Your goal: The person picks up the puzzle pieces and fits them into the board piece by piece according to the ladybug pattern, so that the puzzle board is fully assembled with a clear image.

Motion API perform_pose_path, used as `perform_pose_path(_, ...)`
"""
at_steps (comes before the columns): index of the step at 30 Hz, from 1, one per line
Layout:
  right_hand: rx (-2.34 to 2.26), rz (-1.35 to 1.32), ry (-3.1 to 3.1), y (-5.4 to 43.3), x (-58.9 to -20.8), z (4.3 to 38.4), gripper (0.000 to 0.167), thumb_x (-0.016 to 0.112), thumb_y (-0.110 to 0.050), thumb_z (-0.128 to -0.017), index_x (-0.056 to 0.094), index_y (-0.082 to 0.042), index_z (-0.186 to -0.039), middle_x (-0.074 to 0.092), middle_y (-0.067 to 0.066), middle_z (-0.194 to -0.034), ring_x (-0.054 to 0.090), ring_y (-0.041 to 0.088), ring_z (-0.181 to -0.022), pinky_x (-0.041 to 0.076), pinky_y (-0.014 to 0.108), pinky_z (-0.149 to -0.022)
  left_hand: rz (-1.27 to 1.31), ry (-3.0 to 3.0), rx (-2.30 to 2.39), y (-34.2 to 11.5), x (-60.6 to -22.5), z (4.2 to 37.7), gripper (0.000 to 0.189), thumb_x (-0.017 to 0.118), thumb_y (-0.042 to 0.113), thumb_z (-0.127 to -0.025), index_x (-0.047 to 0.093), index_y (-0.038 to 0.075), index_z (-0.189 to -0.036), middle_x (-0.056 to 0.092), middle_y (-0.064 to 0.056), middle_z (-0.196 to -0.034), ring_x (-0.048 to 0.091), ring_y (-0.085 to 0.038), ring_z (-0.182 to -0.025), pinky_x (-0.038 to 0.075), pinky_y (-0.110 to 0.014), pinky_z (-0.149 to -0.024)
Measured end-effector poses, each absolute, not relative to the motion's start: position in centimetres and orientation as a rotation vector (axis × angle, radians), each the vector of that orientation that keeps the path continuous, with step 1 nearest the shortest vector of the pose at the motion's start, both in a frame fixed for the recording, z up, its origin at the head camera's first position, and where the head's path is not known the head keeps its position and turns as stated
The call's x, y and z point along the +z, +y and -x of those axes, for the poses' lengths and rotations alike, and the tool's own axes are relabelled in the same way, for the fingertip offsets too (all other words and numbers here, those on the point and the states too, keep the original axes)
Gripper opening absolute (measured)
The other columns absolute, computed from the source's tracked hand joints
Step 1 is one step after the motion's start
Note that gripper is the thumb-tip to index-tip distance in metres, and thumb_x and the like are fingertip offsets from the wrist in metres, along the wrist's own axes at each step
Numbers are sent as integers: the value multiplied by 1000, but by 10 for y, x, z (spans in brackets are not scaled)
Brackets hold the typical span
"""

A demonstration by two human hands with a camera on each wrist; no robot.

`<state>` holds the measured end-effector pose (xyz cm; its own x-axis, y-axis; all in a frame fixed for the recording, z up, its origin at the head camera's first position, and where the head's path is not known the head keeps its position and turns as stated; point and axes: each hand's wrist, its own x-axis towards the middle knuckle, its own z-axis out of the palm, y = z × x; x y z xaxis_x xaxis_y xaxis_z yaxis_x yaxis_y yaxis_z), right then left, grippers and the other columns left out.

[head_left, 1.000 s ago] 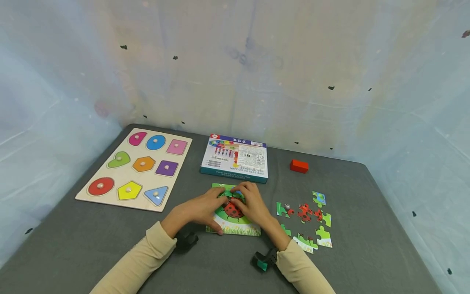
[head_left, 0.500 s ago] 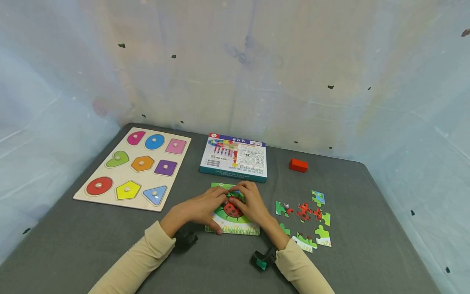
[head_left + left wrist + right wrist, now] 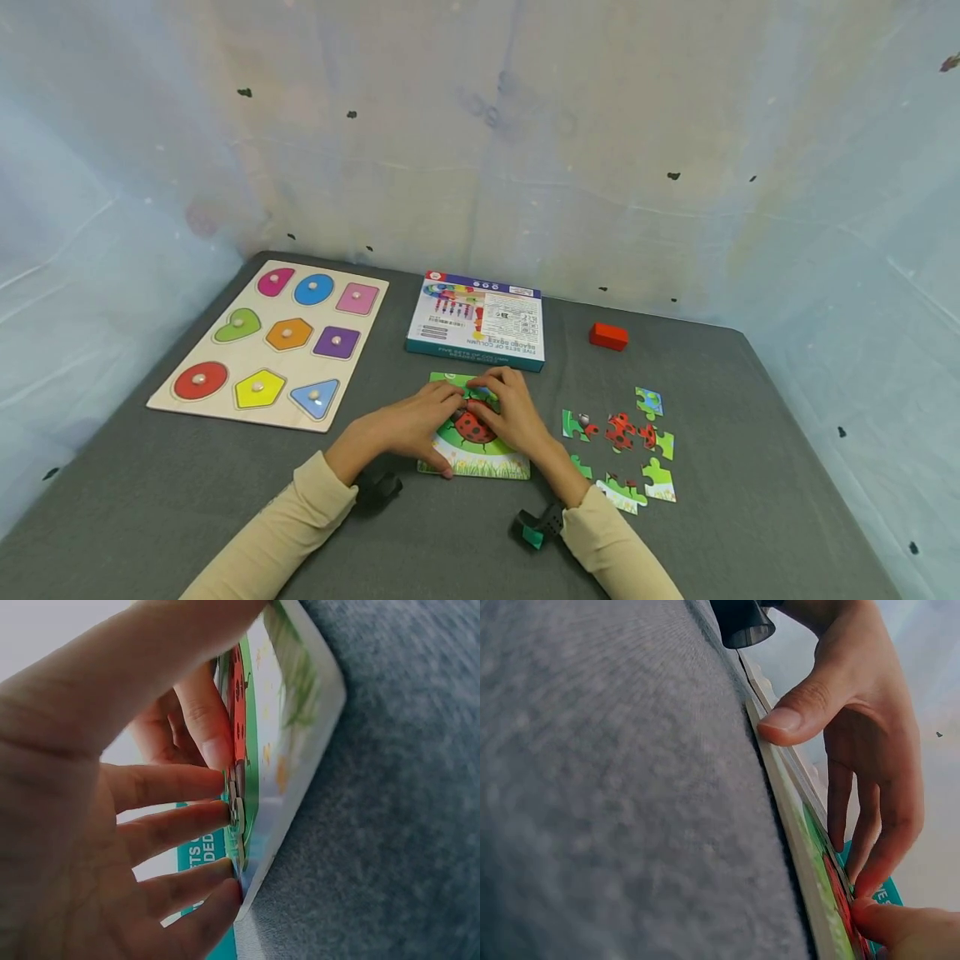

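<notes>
A ladybug jigsaw puzzle (image 3: 480, 462) lies on the grey table, with a white, grassy border at its near side. My left hand (image 3: 408, 425) reaches over its left part. In the left wrist view the nearly straight fingers (image 3: 176, 825) touch the puzzle's surface, and in the head view the thumb is at the near-left edge. From the other side my right hand (image 3: 517, 417) rests its fingertips on the upper middle, close to the left fingertips. Part of the ladybug picture is hidden under both hands.
Several loose ladybug jigsaw pieces (image 3: 621, 433) lie to the right. Behind the puzzle is a flat box (image 3: 476, 325) with a teal side. A wooden shape board (image 3: 270, 333) with knobbed pieces lies at left, and a red block (image 3: 608, 337) at back right.
Both hands stay on the puzzle with only slight finger movement. The whole head view has shifted a little.
</notes>
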<state>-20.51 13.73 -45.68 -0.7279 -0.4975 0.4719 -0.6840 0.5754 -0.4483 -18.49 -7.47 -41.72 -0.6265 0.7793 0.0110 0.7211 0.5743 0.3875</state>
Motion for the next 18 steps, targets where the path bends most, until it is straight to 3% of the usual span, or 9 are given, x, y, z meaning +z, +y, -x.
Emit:
perform_pose_path(7, 877, -959, -2563, 149, -451, 209, 25, 69, -13, -85, 67, -4, -108, 56, 10, -105, 45, 23, -93, 39, 40, -80, -1190, 2713, 505, -71, -419, 182, 92, 67, 65, -70, 41, 13, -141, 41, -8, -137, 32, -29, -130, 38, -47, -99)
perform_pose_path(13, 873, -948, -2623, 158, -450, 212, 26, 69, -14, -85, 67, -5, -109, 55, 10, -106, 44, 22, -92, 38, 39, -78, -1126, 2846, 324, -61, -426, 179, 95, 52, 78, -71, 38, 18, -144, 38, -9, -141, 32, -38, -130, 34, -54, -100)
perform_pose_path(18, 897, -968, -2614, 159, -451, 213, 27, 69, -14, -85, 66, -4, -110, 54, 11, -106, 45, 25, -94, 38, 42, -80, -1130, 2850, 284, -58, -429, 178, 101, 53, 80, -69, 37, 15, -145, 31, -7, -149, 26, -43, -132, 27, -58, -102)
